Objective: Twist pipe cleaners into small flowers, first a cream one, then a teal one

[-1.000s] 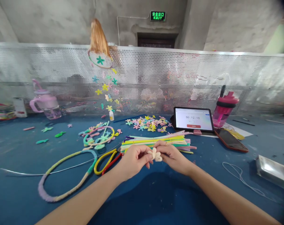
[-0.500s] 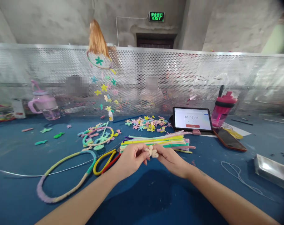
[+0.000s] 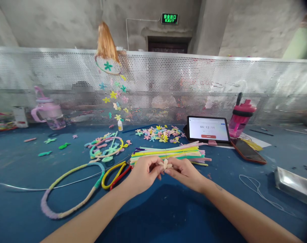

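Observation:
A small cream fuzzy flower (image 3: 165,164) is pinched between both hands at the middle of the view. My left hand (image 3: 147,172) grips its left side, fingers closed. On its right side, my right hand (image 3: 183,171) holds it with thumb and fingers together. Just behind the hands lies a bundle of pastel pipe cleaners (image 3: 168,152). A pile of small coloured flowers (image 3: 159,133) sits farther back. Scissors with yellow and red handles (image 3: 112,175) rest left of my left hand, beside a large wrapped hoop (image 3: 73,190).
A smaller hoop (image 3: 106,147) lies among loose pieces. A tablet (image 3: 208,129), a pink bottle (image 3: 240,118) and a phone (image 3: 248,151) stand or lie right. A metal box (image 3: 295,184) is far right. Behind is a perforated screen (image 3: 140,77) with a hanging flower decoration (image 3: 107,65).
My right fingers have closed in over the flower's right side, and the thumb now shows below it. The flower's petals have turned, with one pointing up.

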Demonstrator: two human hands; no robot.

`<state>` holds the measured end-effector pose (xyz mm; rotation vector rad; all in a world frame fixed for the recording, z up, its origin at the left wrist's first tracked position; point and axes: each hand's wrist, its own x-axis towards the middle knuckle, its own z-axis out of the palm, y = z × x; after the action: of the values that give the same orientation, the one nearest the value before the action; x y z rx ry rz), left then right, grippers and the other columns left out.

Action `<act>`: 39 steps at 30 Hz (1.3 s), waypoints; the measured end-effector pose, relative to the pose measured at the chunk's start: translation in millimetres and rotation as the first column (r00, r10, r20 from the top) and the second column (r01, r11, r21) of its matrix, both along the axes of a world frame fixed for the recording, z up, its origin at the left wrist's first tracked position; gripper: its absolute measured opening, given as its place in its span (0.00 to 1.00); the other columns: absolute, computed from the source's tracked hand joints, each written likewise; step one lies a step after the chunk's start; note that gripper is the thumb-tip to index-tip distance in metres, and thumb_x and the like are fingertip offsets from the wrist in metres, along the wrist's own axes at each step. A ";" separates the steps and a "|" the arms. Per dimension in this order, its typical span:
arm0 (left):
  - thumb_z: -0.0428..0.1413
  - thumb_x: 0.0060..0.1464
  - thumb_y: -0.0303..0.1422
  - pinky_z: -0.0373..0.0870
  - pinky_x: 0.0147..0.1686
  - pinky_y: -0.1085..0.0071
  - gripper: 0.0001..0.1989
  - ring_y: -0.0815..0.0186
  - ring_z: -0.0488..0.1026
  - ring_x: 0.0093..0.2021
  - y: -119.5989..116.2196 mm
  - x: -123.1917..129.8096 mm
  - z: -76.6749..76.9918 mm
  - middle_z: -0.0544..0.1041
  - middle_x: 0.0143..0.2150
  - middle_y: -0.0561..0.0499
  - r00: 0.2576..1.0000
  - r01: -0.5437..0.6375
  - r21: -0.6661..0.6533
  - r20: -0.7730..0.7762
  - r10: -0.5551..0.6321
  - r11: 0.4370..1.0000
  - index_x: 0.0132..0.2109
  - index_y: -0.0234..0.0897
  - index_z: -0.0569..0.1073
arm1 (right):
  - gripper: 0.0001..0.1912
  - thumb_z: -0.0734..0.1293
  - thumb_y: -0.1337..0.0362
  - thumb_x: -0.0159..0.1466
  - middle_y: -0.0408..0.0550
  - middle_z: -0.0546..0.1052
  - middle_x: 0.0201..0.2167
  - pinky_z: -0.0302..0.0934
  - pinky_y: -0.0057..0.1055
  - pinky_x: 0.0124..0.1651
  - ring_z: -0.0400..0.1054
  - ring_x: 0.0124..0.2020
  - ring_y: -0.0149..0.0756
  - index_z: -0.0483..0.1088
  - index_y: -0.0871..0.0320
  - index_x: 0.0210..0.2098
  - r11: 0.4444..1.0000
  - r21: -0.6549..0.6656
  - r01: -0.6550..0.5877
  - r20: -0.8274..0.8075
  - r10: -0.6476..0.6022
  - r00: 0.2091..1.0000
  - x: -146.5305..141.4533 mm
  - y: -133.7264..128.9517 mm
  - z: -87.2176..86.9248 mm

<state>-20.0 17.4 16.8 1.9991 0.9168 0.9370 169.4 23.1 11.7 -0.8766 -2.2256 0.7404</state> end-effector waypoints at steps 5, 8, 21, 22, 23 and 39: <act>0.48 0.57 0.30 0.65 0.29 0.75 0.08 0.70 0.70 0.26 -1.1 -2.9 2.9 0.69 0.25 0.53 0.997 0.050 0.084 -0.064 -0.045 0.995 0.30 0.34 0.67 | 0.16 0.55 0.57 0.66 0.41 0.64 0.24 0.49 0.26 0.29 0.55 0.25 0.30 0.69 0.58 0.30 0.999 0.003 -0.034 -0.008 0.034 0.999 -1.4 1.9 -1.0; 0.48 0.57 0.31 0.64 0.29 0.75 0.08 0.70 0.70 0.27 0.5 -6.4 8.5 0.71 0.27 0.52 0.991 0.091 0.090 -0.109 -0.081 0.992 0.31 0.34 0.69 | 0.16 0.56 0.56 0.66 0.42 0.64 0.25 0.50 0.26 0.31 0.56 0.27 0.31 0.68 0.58 0.30 0.996 -0.056 -0.075 -0.061 0.071 0.996 -0.8 4.3 -4.5; 0.49 0.57 0.35 0.64 0.26 0.76 0.11 0.71 0.66 0.24 4.6 -6.4 0.6 0.67 0.26 0.53 0.997 0.078 -0.056 0.028 -0.077 0.995 0.29 0.33 0.67 | 0.14 0.53 0.59 0.68 0.39 0.57 0.23 0.46 0.27 0.29 0.49 0.25 0.29 0.62 0.59 0.30 0.959 -0.223 -0.175 -0.238 0.121 0.964 -4.9 2.1 -7.5; 0.49 0.57 0.35 0.63 0.26 0.76 0.11 0.71 0.66 0.24 5.4 -6.6 0.5 0.67 0.26 0.53 0.997 0.074 -0.066 0.040 -0.071 0.995 0.29 0.33 0.67 | 0.14 0.52 0.60 0.68 0.39 0.55 0.22 0.44 0.28 0.28 0.47 0.24 0.29 0.60 0.58 0.29 0.947 -0.260 -0.188 -0.287 0.111 0.952 -4.8 2.1 -7.7; 0.50 0.57 0.35 0.63 0.26 0.76 0.12 0.72 0.66 0.24 6.3 -6.9 0.6 0.67 0.25 0.53 0.997 0.067 -0.074 0.054 -0.063 0.995 0.29 0.33 0.67 | 0.13 0.52 0.60 0.68 0.38 0.53 0.22 0.43 0.28 0.27 0.45 0.23 0.29 0.59 0.58 0.29 0.933 -0.296 -0.206 -0.336 0.101 0.937 -4.7 2.2 -8.1; 0.50 0.57 0.35 0.63 0.26 0.76 0.11 0.72 0.65 0.24 8.2 -5.9 -2.2 0.66 0.25 0.54 0.997 0.028 -0.073 0.073 -0.023 0.997 0.28 0.33 0.65 | 0.12 0.58 0.55 0.65 0.38 0.53 0.24 0.42 0.27 0.28 0.45 0.25 0.29 0.54 0.57 0.31 0.923 -0.356 -0.146 -0.258 0.053 0.965 -2.0 6.5 -14.1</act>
<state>-25.8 25.6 14.5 1.8978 0.8718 0.9410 167.4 29.6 -2.4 -0.7978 -1.9519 1.2807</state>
